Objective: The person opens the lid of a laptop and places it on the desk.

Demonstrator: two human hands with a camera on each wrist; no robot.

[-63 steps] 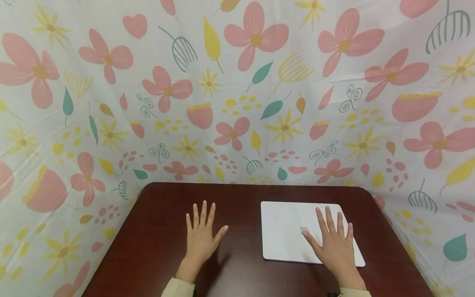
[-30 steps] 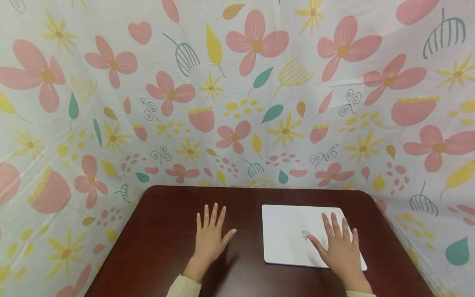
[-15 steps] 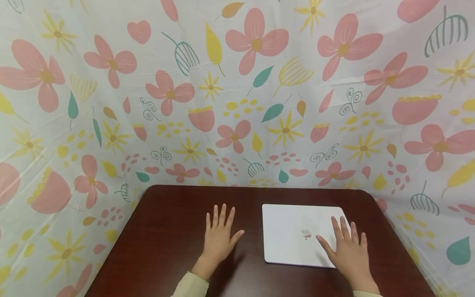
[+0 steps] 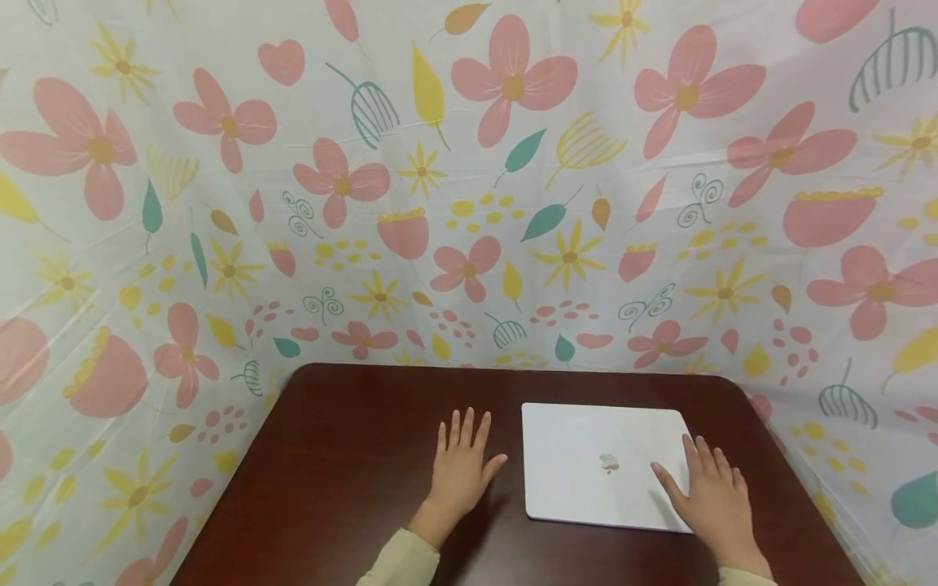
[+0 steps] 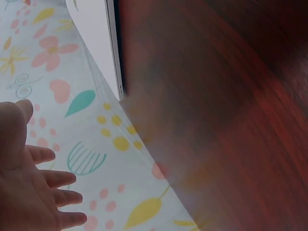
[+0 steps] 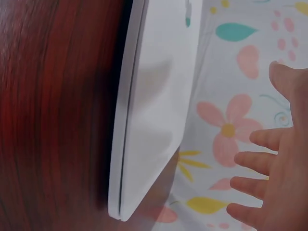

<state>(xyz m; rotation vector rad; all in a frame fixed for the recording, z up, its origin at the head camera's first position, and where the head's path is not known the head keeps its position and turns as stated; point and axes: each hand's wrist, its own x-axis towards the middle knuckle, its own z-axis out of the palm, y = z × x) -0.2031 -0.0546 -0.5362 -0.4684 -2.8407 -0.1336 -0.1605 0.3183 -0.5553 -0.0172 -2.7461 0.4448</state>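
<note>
A closed silver laptop (image 4: 572, 464) with an apple logo on its lid lies flat on the dark wooden table, right of the middle. My left hand (image 4: 460, 468) is to its left, fingers spread and straight, holding nothing. Over the laptop's right edge is my right hand (image 4: 714, 496), its fingers extended and its thumb overlapping the lid in the head view. In the right wrist view, the laptop's closed seam (image 6: 126, 115) shows beside the right hand (image 6: 279, 159), with a hand's shadow on the lid. The left wrist view has the left hand (image 5: 36, 178) apart from the laptop's corner (image 5: 115, 72).
The reddish-brown table (image 4: 352, 456) has rounded far corners. A white cloth (image 4: 469, 187) printed with flowers and leaves hangs behind it and along both sides, close to the table's edges.
My left hand has moved right, towards the laptop's left edge. My right hand has shifted right from over the lid to its right edge. The laptop stays in place.
</note>
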